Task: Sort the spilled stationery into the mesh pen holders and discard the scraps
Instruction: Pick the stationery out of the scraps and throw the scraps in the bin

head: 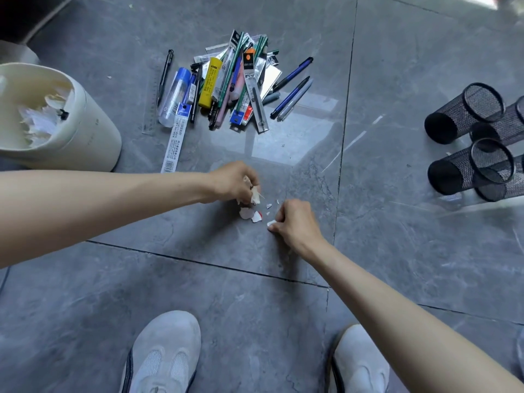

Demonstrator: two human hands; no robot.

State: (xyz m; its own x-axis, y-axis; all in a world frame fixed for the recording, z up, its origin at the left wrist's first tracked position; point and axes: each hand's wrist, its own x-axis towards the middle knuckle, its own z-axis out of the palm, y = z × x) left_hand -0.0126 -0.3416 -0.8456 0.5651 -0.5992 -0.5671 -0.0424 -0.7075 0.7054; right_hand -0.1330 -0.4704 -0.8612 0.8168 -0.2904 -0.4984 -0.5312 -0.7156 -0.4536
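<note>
head view: left hand point(232, 181) fingers curled round gathered paper scraps point(255, 194), held as a bundle for binning; right hand point(293, 221) pinches one scrap point(270, 223) off the floor point(198, 279); loose scraps point(251, 214) between hands; bin point(93, 137) far left, stationery pile point(226, 86) far centre, mesh holders point(465, 114) tipped over far right

Black mesh pen holders point(465, 113), cream bin point(85, 131), grey floor point(198, 279)
</note>
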